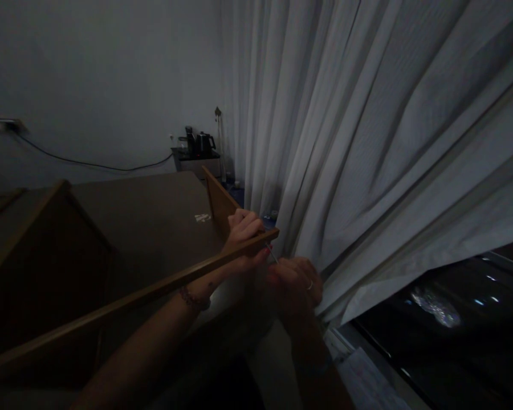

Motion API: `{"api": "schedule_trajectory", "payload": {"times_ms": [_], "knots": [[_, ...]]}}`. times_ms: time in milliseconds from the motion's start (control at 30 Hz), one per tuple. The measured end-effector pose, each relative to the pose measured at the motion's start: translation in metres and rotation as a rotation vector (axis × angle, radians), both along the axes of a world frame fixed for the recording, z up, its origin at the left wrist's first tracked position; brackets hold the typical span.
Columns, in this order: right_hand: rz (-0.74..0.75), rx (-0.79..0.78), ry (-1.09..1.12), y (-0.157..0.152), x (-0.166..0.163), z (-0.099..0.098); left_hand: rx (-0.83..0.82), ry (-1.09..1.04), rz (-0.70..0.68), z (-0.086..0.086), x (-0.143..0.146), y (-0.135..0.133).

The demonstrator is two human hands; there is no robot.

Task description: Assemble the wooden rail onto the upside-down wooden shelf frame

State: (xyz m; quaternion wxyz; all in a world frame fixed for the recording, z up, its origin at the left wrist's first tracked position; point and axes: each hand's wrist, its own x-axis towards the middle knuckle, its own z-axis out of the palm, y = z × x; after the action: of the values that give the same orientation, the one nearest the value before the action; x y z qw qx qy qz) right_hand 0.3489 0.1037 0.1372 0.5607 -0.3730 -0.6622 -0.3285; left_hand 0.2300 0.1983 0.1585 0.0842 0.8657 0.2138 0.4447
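Observation:
My left hand (244, 234) is closed around the corner of a brown wooden frame (154, 290), where a long front rail meets a short side board (216, 199). My right hand (294, 287), a ring on one finger, is closed just right of that corner and pinches a thin metal tool or screw (272, 254) that points at the wood. The room is dim, so the small item is hard to make out. A bracelet sits on my left wrist.
A large brown panel (145, 216) lies flat behind the frame, with a small white mark. White curtains (367, 142) hang close on the right. A small stand with a kettle (204, 143) is at the far wall. A cable runs along the wall.

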Motion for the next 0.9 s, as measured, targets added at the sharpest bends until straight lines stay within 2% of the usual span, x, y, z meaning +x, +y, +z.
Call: {"api": "schedule_trajectory", "payload": {"times_ms": [233,367,467,633,733,900], "knots": [[0.019,-0.028,-0.029,-0.003,0.006,0.011,0.007,-0.046,-0.018,0.004,-0.001,-0.002],[-0.094,-0.12,0.148,-0.007,-0.001,0.01,0.001,-0.014,-0.022,0.004,-0.001,-0.001],[-0.104,-0.215,0.323,-0.011,-0.008,0.008,0.003,-0.004,-0.001,0.003,-0.001,0.0],[-0.143,-0.219,0.344,-0.013,-0.011,0.009,0.032,0.019,-0.003,0.008,-0.002,0.0],[-0.09,-0.234,0.36,-0.011,-0.008,0.007,0.079,0.057,-0.019,0.014,-0.004,0.002],[0.133,-0.297,0.345,-0.007,0.0,-0.003,0.233,0.143,-0.123,0.012,-0.003,0.016]]}}
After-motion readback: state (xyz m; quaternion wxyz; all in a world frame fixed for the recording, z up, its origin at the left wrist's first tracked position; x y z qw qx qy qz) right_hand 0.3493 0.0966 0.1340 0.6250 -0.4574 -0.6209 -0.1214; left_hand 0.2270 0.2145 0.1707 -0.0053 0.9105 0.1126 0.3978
